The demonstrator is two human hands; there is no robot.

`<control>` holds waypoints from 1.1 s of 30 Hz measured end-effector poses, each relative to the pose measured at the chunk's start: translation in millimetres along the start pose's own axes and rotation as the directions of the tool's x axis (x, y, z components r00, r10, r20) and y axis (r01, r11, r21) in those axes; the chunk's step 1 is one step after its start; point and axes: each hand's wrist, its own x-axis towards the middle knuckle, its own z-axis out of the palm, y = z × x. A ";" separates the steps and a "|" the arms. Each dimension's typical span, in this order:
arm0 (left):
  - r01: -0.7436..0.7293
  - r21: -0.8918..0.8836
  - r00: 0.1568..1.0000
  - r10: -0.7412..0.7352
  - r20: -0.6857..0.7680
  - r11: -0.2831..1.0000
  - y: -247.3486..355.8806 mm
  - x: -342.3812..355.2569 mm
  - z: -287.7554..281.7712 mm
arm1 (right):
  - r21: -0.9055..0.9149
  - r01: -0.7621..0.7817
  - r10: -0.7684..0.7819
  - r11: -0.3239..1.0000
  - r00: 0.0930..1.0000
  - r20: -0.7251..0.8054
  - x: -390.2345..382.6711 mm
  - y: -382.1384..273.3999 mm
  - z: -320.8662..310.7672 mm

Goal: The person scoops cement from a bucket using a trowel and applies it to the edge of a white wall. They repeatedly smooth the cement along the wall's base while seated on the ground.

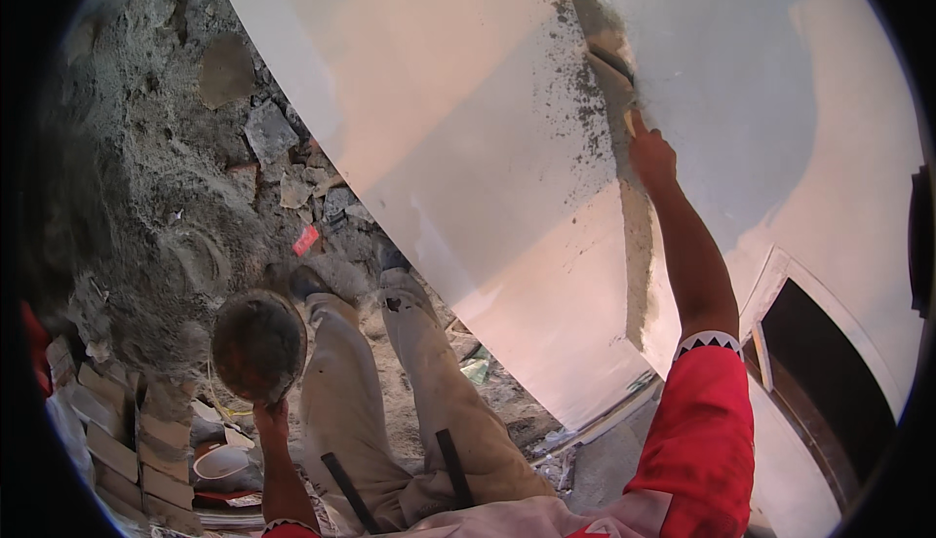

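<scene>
My right hand [653,156] reaches up the pale wall [439,148], closed around the handle of a trowel [612,64]. The trowel's blade lies against a long strip of grey-brown mortar [639,255] that runs down the wall. Dark mortar specks spatter the wall left of the strip. Low on the left, my left hand [272,419] grips the near edge of a round, dark pan [258,345]. Some dark residue shows in the pan; how much it holds I cannot tell. Most of the left fingers are hidden by the pan.
Rubble and broken chunks [270,132] cover the rough ground along the wall's foot. A stack of tiles or bricks [166,450] and a white bowl-like container [221,462] are at lower left. A dark, white-framed opening [829,372] is at right. My legs stand near the wall.
</scene>
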 end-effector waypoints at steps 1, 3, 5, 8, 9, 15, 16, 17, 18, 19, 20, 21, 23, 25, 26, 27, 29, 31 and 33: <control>0.027 -0.039 0.995 -0.031 -0.092 0.999 -1.9 0.8 -0.8 | -0.020 0.018 -0.018 1.000 0.999 0.029 -22.2 11.8 9.6; 0.018 -0.040 0.999 -0.019 -0.026 0.999 -4.9 3.3 -2.0 | -0.032 -0.001 0.004 0.999 0.997 0.078 -37.6 22.7 18.9; 0.034 -0.047 0.999 -0.035 -0.025 0.998 -7.1 4.1 -5.1 | -0.009 -0.050 0.050 0.999 0.993 0.111 -38.6 25.7 20.2; 0.047 -0.013 0.999 -0.048 -0.021 0.999 -8.0 3.8 -9.2 | 0.092 -0.010 0.016 0.996 0.998 -0.067 -14.9 20.7 21.1; 0.037 0.015 0.998 -0.037 -0.043 0.999 -7.0 3.9 -9.6 | 0.085 0.003 0.003 0.996 0.997 -0.075 -7.4 20.0 24.7; 0.037 0.052 0.999 -0.038 0.021 0.998 -3.7 -1.5 -5.3 | 0.082 -0.058 0.055 0.995 0.998 0.034 -65.4 56.6 99.1; 0.047 0.021 0.998 -0.046 -0.052 0.999 -3.6 -2.2 -3.0 | 0.051 -0.096 0.091 0.994 0.992 0.091 -86.1 67.2 112.5; 0.033 0.023 0.999 -0.034 0.022 0.999 -3.2 -3.8 -1.6 | 0.015 -0.139 0.135 0.990 0.978 0.157 -107.5 78.5 123.1; 0.033 0.008 0.999 -0.033 0.034 0.999 -3.2 -4.8 -0.3 | -0.029 -0.108 0.112 0.994 0.976 0.189 -128.4 89.6 129.9; 0.038 -0.016 0.999 -0.038 -0.007 0.999 -3.2 -4.9 0.9 | -0.109 -0.121 0.146 0.987 0.954 0.262 -141.0 96.4 134.9; 0.026 0.000 0.999 -0.026 0.027 1.000 -3.5 -4.4 1.4 | -0.083 -0.088 0.105 0.993 0.966 0.237 -147.2 100.1 137.8; 0.022 0.010 1.000 -0.022 0.007 1.000 -4.1 -3.2 1.4 | -0.085 -0.082 0.100 0.993 0.967 0.236 -150.6 102.2 138.2; 0.015 0.044 0.999 -0.017 0.052 0.999 -6.0 1.5 0.1 | -0.031 -0.075 0.079 0.997 0.983 0.163 -142.0 100.5 136.6; 0.026 0.065 0.994 -0.033 0.106 0.998 -6.9 8.2 -1.1 | 0.102 -0.043 0.044 0.994 0.999 -0.010 -120.7 95.1 137.4; 0.051 0.107 0.976 -0.072 0.206 0.993 -7.0 11.4 -0.3 | 0.078 -0.064 0.063 0.995 0.998 0.008 -114.3 95.7 139.1; 0.096 0.115 0.976 -0.116 0.184 0.989 -7.0 13.5 1.0 | 0.079 -0.055 0.056 0.995 0.998 -0.005 -109.3 96.3 143.3; 0.154 0.100 0.981 -0.164 0.102 0.983 -0.4 13.7 5.9 | 0.083 -0.060 0.058 0.995 0.998 0.029 -115.2 100.7 156.4; 0.075 0.091 0.985 -0.088 0.147 0.993 8.6 9.8 15.7 | 0.021 -0.159 0.154 0.987 0.975 0.159 -155.9 111.9 173.3; 0.056 -0.040 0.998 -0.055 0.028 0.998 18.1 2.0 29.2 | -0.052 -0.256 0.256 0.965 0.892 0.371 -195.4 118.9 186.6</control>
